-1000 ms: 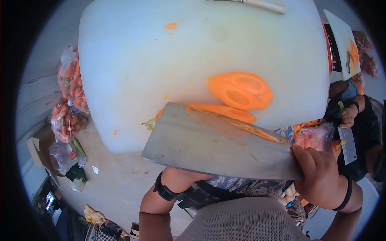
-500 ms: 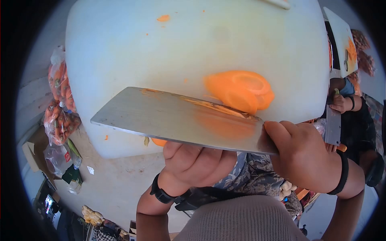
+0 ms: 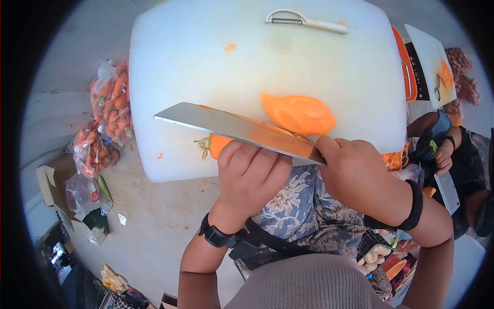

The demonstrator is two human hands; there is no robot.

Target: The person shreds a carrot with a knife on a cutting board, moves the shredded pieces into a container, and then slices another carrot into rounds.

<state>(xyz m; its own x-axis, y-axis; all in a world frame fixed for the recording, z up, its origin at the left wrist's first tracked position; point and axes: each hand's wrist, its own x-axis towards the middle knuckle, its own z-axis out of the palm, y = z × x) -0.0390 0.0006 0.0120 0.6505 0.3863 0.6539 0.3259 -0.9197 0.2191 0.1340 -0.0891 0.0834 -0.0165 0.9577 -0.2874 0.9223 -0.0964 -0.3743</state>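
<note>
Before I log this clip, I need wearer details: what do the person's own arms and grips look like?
The left grip and right grip are both ungloved, and no sleeve covers either forearm. On the left wrist is a black strap with a dark, watch-like case; around the right is a plain black band.

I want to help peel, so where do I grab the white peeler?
Take the peeler by its handle, probably best from the person's right: the long, slim handle points that way. Its blade sits at the other end, and the big knife is nearer the person, so you'd avoid both.
</note>
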